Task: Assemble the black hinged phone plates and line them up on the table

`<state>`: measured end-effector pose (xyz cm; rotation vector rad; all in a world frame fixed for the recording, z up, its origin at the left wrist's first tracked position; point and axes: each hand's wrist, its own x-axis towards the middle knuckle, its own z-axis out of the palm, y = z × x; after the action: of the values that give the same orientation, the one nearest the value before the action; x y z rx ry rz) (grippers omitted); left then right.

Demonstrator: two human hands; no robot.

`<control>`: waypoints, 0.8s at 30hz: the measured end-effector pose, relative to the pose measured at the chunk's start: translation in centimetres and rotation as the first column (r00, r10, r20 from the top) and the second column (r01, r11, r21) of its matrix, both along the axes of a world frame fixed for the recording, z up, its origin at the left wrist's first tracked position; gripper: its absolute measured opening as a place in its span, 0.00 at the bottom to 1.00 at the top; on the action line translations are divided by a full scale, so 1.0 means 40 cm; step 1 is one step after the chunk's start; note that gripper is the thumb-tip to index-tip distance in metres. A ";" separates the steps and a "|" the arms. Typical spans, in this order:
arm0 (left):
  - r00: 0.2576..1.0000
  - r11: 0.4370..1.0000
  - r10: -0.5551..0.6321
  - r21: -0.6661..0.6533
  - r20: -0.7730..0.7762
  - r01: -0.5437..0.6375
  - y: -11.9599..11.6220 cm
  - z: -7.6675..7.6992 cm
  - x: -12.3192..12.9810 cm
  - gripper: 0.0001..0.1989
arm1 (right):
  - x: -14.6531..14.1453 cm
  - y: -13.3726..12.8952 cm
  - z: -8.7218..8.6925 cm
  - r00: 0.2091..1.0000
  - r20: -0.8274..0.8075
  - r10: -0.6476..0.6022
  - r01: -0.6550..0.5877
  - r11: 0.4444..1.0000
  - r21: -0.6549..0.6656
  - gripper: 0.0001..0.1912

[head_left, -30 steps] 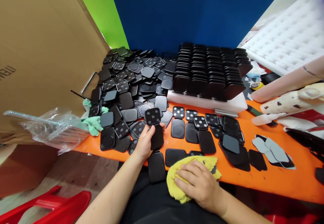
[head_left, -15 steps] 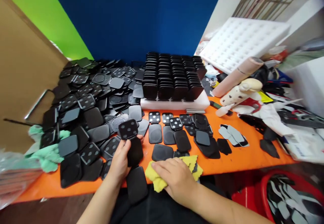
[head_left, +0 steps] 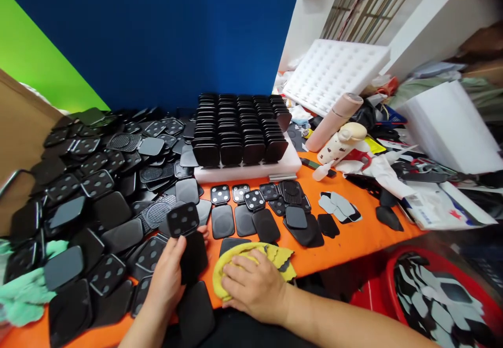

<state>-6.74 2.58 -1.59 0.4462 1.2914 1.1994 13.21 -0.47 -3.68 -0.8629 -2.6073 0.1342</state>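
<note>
My left hand (head_left: 167, 269) is closed around a black hinged folding pad (head_left: 194, 256), holding it upright and open at the table's front edge. Its upper panel (head_left: 183, 219) has grey dots; the lower panel is plain and dark. Just below it, a plain black rounded panel (head_left: 195, 311) overhangs the edge; whether it joins the held pad I cannot tell. To the right, my right hand (head_left: 255, 287) grips a yellow cloth (head_left: 275, 256) against the orange table (head_left: 338, 243), fingers curled over it. Beyond the cloth lie several similar pads (head_left: 223, 221), some with dotted panels.
A large heap of black pads (head_left: 94, 164) covers the left side, with a green cloth (head_left: 27, 295) near it. Black panels (head_left: 239, 138) stand in rows on a white foam block (head_left: 231, 174). Bottles (head_left: 334, 120) and clutter are at right; a red tub (head_left: 393, 274) holds scraps.
The view has turned rightward, so the table things appear farther left. My right hand has shifted on the yellow cloth, which now bunches up around the fingers. My left hand keeps the pad.
</note>
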 end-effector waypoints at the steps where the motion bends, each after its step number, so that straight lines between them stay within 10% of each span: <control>1: 1.000 1.000 -0.028 -0.003 0.003 0.028 0.003 0.002 0.006 0.22 | 0.000 -0.001 -0.005 0.999 -0.037 0.017 -0.016 0.999 0.036 0.18; 5: 0.985 0.989 -0.151 -0.004 -0.082 0.151 0.018 0.007 0.036 0.19 | 0.002 -0.005 0.007 0.959 -0.281 0.018 0.003 0.997 0.076 0.29; 10: 0.899 0.959 -0.211 0.097 -0.384 0.266 0.026 -0.014 0.056 0.25 | 0.065 -0.010 0.114 0.772 -0.549 -0.319 0.206 0.944 -0.259 0.28; 17: 0.532 0.880 -0.159 0.126 -0.832 0.459 0.022 -0.049 0.058 0.27 | 0.148 0.008 0.122 0.681 -0.569 -0.460 0.431 0.881 -0.196 0.21; 24: 0.336 0.773 -0.004 0.211 -0.942 0.599 -0.013 -0.042 0.080 0.19 | 0.120 0.029 0.110 0.896 -0.262 -0.358 0.317 0.930 -0.186 0.21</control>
<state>-3.56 2.08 -3.27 1.9644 1.6156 0.9120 18.01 0.68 0.72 -1.2313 -2.1569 0.3237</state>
